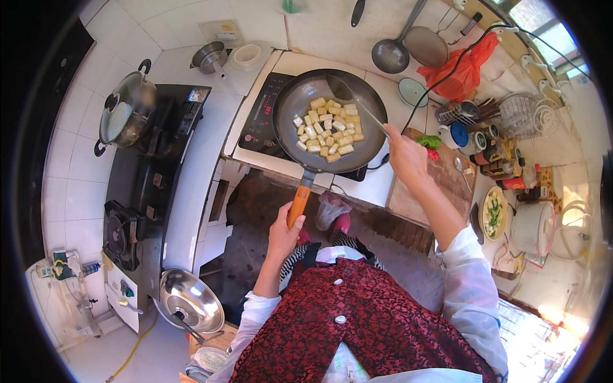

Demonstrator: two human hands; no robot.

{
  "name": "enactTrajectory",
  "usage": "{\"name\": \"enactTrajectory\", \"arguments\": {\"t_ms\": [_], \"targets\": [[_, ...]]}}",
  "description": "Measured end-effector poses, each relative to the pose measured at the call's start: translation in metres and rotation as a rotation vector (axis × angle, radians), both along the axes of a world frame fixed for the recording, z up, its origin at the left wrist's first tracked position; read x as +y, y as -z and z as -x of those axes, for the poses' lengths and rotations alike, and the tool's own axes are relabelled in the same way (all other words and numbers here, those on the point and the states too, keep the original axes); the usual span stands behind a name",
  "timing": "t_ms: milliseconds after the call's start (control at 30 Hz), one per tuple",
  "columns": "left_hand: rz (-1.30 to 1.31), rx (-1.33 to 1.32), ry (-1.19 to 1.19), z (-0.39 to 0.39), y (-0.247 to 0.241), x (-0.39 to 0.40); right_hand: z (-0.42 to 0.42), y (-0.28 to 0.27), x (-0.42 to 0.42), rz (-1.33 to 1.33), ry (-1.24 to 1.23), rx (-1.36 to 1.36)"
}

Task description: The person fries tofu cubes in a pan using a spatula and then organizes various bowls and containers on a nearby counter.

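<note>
A dark frying pan (297, 95) rests on an induction cooktop (258, 112) and holds many pale yellow cubes, apparently tofu (330, 127), lightly browned in places. Its orange handle (299, 198) points towards me, and my left hand (283, 234) is closed around the lower end. My right hand (404, 153) grips the handle of a metal spatula (339, 88) at the pan's right side. The spatula's dark blade lies inside the pan near its far rim, above the cubes. The part of each handle within my fingers is hidden.
Right of the cooktop are a wooden cutting board (412, 189), a plate of chopped food (493, 213), jars and a rice cooker (531, 227). A black cable (452, 72) hangs near my right hand. Left stands a lidded pot (125, 110) on a gas stove. A ladle (390, 55) hangs behind.
</note>
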State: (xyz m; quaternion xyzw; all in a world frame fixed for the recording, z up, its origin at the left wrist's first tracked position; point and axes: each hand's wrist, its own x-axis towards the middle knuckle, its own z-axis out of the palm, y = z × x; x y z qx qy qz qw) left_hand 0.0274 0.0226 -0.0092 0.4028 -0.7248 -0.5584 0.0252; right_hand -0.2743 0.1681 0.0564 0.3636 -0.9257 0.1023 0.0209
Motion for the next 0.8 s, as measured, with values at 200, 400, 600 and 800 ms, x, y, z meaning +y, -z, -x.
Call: {"name": "enactTrajectory", "arguments": {"t_ms": [200, 400, 600, 800], "targets": [[-0.017, -0.012, 0.002, 0.002, -0.002, 0.000, -0.002, 0.009, 0.013, 0.051, -0.070, 0.022], [-0.020, -0.020, -0.003, 0.003, -0.005, 0.001, 0.002, 0.015, 0.008, 0.010, 0.015, 0.047], [-0.031, -0.017, -0.005, 0.002, 0.001, 0.001, -0.010, 0.004, 0.014, 0.003, -0.015, -0.019], [-0.034, -0.005, -0.009, 0.002, -0.002, 0.002, -0.004, -0.001, 0.014, 0.124, -0.051, -0.001]]}}
